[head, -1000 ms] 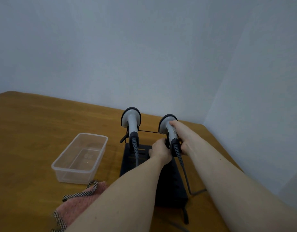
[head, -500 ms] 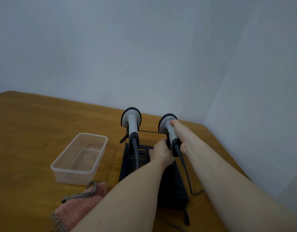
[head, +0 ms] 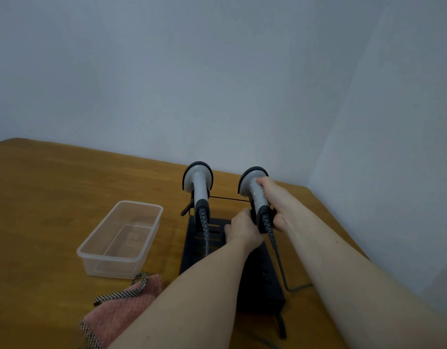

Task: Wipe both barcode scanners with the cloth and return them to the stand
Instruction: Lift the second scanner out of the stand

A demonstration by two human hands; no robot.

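Scanners sit at frame centre on the black stand (head: 262, 280): my right hand (head: 275, 202) grasps the right scanner (head: 255, 190), left hand (head: 242, 229) clasps its base. Left scanner (head: 198, 182) rests untouched. Clear tub (head: 121, 238) and pink cloth (head: 121, 313) lie lower left on the surface (head: 41, 197).

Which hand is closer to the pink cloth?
The left. The left hand rests on the black stand, beside the right scanner, with the pink cloth back along its forearm. The right hand grips that scanner's handle, farther away.
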